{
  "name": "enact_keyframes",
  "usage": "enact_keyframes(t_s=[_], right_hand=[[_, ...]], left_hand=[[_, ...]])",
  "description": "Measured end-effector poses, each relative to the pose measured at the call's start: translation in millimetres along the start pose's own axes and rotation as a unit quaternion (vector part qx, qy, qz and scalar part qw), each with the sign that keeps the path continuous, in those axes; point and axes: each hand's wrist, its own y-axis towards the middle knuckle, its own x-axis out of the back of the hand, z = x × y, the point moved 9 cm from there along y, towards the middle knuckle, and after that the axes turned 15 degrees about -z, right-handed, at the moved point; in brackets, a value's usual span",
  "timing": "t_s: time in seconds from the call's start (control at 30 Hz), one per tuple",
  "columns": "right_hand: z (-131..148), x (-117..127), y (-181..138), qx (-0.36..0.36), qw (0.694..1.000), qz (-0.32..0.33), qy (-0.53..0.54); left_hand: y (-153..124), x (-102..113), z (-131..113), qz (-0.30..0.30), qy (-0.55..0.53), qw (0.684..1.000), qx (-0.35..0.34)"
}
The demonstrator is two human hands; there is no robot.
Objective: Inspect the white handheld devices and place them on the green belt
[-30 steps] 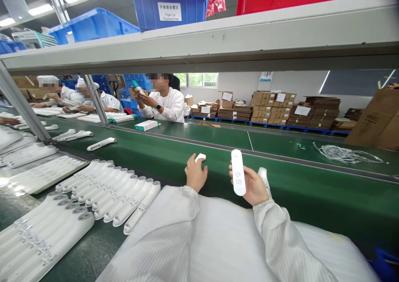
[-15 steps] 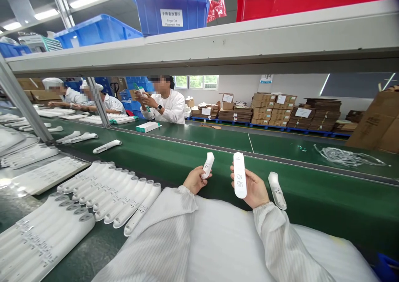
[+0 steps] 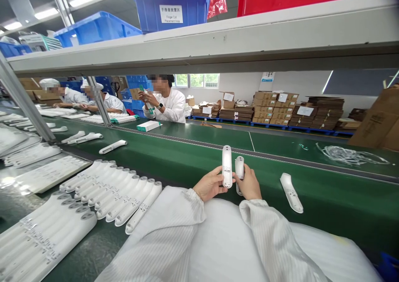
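Observation:
My left hand (image 3: 210,184) is closed on a long white plastic handheld device (image 3: 227,167), held upright with its marked face and a small recess toward me. Close beside it, my right hand (image 3: 250,183) grips a second white handheld device (image 3: 239,168), whose lower part is partly hidden by the fingers. Both are raised above the green conveyor belt (image 3: 174,165). Another device of the same shape (image 3: 291,193) lies on the belt to the right of my right hand. White foam sheeting (image 3: 218,232) lies beneath my forearms.
Rows of similar white devices (image 3: 124,199) lie at the left, with others along the belt. Overhead runs a shelf (image 3: 193,49) bearing blue bins (image 3: 171,11). Across the line a co-worker (image 3: 170,105) handles a small item. A coiled clear cord (image 3: 349,154) lies at far right.
My two hands have come together, the left moving right. Both held devices have turned, now showing different faces. The loose devices on the belt have shifted right.

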Motion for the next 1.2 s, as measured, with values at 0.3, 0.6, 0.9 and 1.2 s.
enact_keyframes(t_s=[0.3,0.6,0.9,1.2], right_hand=[[-6,-4,0,0.043,0.997,0.022,-0.058],[38,13,-9,-0.074,0.902,0.043,0.423],[52,6,-22,-0.177,0.806,0.107,0.554],[44,3,-29,-0.306,0.688,0.187,0.63]], left_hand=[[-4,-9,2,0.035,0.001,0.999,0.012],[0,-8,2,0.027,0.064,0.997,-0.028],[-8,-11,-32,-0.099,0.33,0.881,-0.326],[-6,5,-37,-0.153,0.263,0.905,-0.296]])
